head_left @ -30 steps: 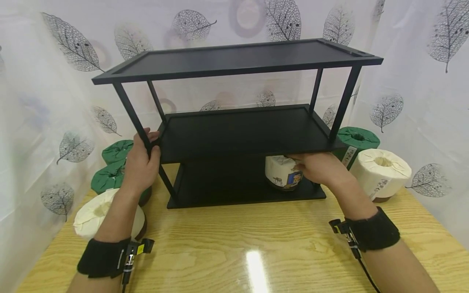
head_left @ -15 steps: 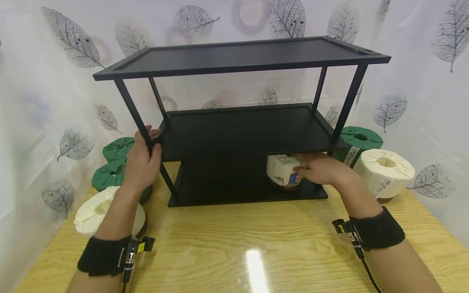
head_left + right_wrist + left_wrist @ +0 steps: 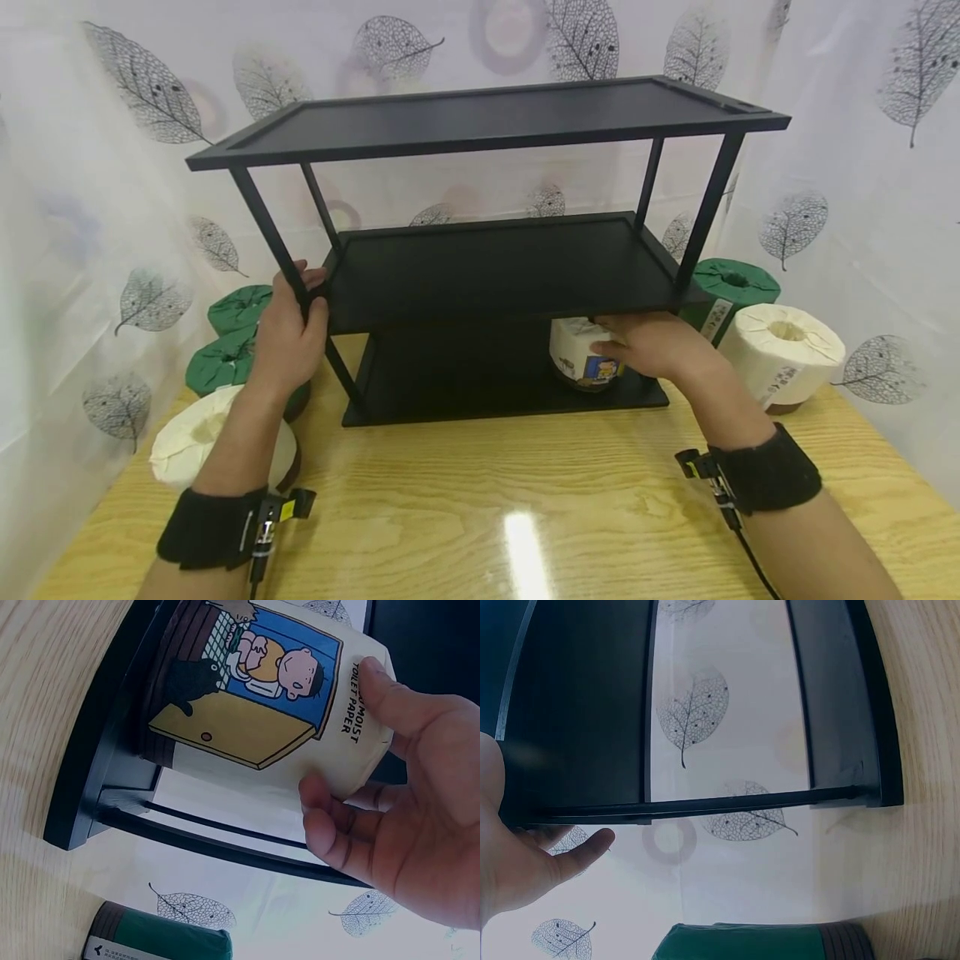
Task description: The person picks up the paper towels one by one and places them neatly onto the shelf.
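Observation:
A cream-wrapped toilet paper roll, with a cartoon printed on its wrapper, stands at the right of the bottom shelf of a black rack. My right hand holds it near the top, fingers partly under the middle shelf; in the right wrist view the thumb and fingertips of that hand press on the wrapper from two sides. At the rack's left front post my left hand grips the post by the middle shelf's corner. Part of that hand shows in the left wrist view.
Left of the rack, two green rolls and a cream roll stand on the wooden table. Right of it stand another green roll and cream roll. A leaf-patterned curtain hangs behind.
The held roll has shifted slightly right along the bottom shelf and turned a little with my right hand. My left hand stays at the post.

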A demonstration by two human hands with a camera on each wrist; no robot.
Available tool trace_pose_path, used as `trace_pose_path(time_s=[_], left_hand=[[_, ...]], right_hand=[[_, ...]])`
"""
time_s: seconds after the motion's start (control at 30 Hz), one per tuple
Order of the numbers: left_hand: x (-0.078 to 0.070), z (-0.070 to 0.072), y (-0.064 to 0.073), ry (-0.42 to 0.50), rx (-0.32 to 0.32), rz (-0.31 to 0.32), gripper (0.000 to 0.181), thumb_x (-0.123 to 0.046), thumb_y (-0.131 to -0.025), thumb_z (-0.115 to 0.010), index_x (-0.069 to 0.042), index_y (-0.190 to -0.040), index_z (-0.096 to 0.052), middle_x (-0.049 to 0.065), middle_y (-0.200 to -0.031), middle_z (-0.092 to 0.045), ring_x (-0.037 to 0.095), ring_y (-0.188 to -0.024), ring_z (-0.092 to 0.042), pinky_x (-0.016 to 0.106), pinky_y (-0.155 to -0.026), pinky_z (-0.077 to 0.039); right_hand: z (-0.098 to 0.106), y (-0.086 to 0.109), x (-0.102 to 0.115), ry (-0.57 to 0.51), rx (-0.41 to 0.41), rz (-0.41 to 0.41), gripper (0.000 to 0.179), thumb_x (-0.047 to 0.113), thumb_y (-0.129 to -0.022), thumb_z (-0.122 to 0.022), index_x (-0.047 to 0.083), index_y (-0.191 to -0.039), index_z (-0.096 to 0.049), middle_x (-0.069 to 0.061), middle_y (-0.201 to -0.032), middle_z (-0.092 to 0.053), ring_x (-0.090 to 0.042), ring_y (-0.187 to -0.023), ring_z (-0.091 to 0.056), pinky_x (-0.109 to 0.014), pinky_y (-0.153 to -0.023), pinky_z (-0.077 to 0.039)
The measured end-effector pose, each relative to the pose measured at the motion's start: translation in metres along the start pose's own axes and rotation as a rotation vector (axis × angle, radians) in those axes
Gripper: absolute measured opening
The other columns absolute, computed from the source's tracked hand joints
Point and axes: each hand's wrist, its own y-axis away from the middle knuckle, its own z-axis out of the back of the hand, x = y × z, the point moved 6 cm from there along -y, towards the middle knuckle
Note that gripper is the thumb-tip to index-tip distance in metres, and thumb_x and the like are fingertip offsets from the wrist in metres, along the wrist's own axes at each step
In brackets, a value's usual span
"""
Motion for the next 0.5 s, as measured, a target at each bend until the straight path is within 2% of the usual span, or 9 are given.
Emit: trace_pose_path(time_s=[0.27, 0.37, 0.5], left_hand=[[0.0013, -0.0008, -0.0014, 0.0, 0.003, 0.0, 0.047, -0.007, -0.098, -0.043, 0.011, -0.142, -0.035, 0.025, -0.138, -0.057, 0.044, -0.132, -0.05, 0.059, -0.107, -0.037], [0.0012, -0.0001, -0.0034, 0.002, 0.001, 0.0, 0.048, -0.007, -0.098, -0.042, 0.011, -0.142, -0.035, 0.025, -0.138, -0.057, 0.044, -0.132, -0.05, 0.059, -0.107, -0.037], [0.0016, 0.0002, -0.0029, 0.0, 0.007, 0.01, 0.048, -0.007, -0.098, -0.042, 0.01, -0.142, -0.035, 0.025, -0.139, -0.057, 0.044, -0.132, -0.05, 0.059, -0.107, -0.037]], right_hand=[[0.0033, 0.0014, 0.0024, 0.0, 0.007, -0.012, 0.053, 0.028, -0.1, -0.06, 0.005, -0.146, -0.05, -0.021, -0.144, -0.054, -0.042, -0.125, -0.057, -0.058, -0.102, -0.045], [0.0045, 0.0022, 0.0015, -0.049, 0.06, -0.017, 0.057, 0.03, -0.101, -0.057, 0.006, -0.151, -0.043, -0.025, -0.15, -0.045, -0.045, -0.13, -0.052, -0.06, -0.103, -0.043], [0.0033, 0.0063, -0.0008, -0.15, 0.158, -0.022, 0.071, 0.032, -0.101, -0.058, 0.005, -0.158, -0.026, -0.029, -0.158, -0.03, -0.05, -0.135, -0.044, -0.062, -0.105, -0.04]])
